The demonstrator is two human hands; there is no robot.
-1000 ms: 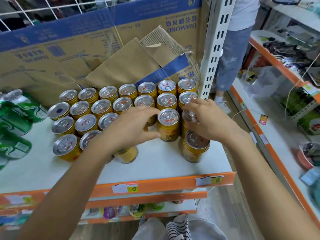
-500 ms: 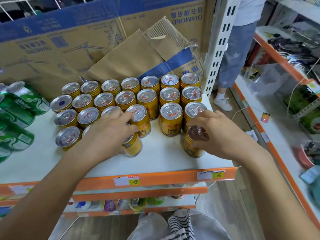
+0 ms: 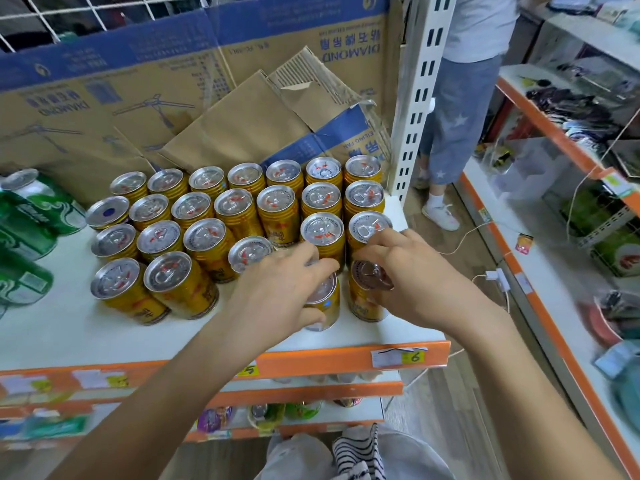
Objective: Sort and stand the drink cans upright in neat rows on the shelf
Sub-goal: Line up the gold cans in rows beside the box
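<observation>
While our left hand (image 3: 287,292) curls round an upright gold can (image 3: 325,308) near the shelf (image 3: 86,334) edge, our right hand (image 3: 419,282) clamps the second can (image 3: 363,303) just right; we judge the row's gap lies leftward, nearer our left.

A small shop: a white shelf (image 3: 69,334) whose orange front edge carries price tags (image 3: 398,357) marked 5 and 6, gold drink cans (image 3: 277,216) massed left of the slotted upright (image 3: 420,91), more stocked shelving (image 3: 554,265) right of it.
</observation>
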